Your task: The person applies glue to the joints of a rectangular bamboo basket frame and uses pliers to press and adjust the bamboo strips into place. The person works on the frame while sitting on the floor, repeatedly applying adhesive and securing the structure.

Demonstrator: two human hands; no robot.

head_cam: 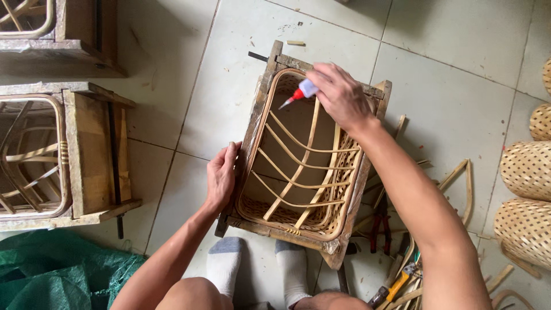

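Over the far end of the wooden mould [261,123], I hold a small glue bottle [306,89] in my right hand [340,96], fingers wrapped round its pale body so the red nozzle slants down and to the left, towards the curved rim strip where one of the long bamboo ribs [307,150] comes up to meet it. The tip hangs just above that joint, apart from it as far as I can tell. The mould sits on the tiled floor [447,86] right in front of my socked feet [225,261], open side up, so I look straight down into the half-woven basket [298,166] it keeps in shape: woven walls round the edge, thin bent slats crossing two long ribs in the middle. My left hand [221,175] is closed on the near left edge of the frame, thumb on top, which I judge steadies the piece and stops it from turning while the nozzle is aimed. To my left stand two more moulds [63,155] with frames inside, and a green net sack [51,270] lies near my knee. To my right, pliers [379,221] and bamboo offcuts [465,183] lie scattered close by, with finished baskets [525,172] beyond
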